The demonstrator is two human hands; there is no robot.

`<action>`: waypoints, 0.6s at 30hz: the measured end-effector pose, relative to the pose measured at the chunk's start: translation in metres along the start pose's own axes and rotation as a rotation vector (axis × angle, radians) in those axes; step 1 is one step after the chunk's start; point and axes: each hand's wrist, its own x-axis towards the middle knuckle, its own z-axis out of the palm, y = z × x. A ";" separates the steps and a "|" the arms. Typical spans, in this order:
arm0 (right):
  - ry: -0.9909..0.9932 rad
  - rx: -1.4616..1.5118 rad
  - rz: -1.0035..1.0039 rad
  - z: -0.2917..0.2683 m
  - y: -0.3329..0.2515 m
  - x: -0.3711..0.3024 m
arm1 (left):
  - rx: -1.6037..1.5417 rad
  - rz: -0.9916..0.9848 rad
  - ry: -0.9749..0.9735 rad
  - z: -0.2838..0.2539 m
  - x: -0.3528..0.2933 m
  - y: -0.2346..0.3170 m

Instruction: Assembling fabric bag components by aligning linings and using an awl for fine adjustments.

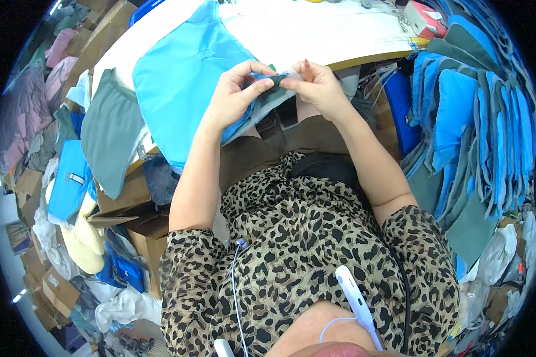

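A large bright blue fabric piece (181, 77) hangs over the near edge of the white table, in front of my lap. My left hand (241, 92) is closed in a pinch on a small dark green fabric edge (276, 80) at the blue piece's right side. From the other side, my right hand (321, 92) pinches the same edge, thumb close to the left thumb. Pale grey lining (268, 102) shows below the fingers. To the left, a grey-green fabric piece (109, 134) drapes off the table.
The white table (315, 33) curves across the far side. At its right end sits a red and white box (424, 21). Many blue and green cut pieces (458, 119) hang in a stack at right. Cardboard boxes (122, 193), bags and fabric heaps crowd the left.
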 end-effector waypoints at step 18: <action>0.068 -0.466 0.119 -0.026 0.010 -0.012 | 0.335 0.349 0.061 0.024 0.011 -0.008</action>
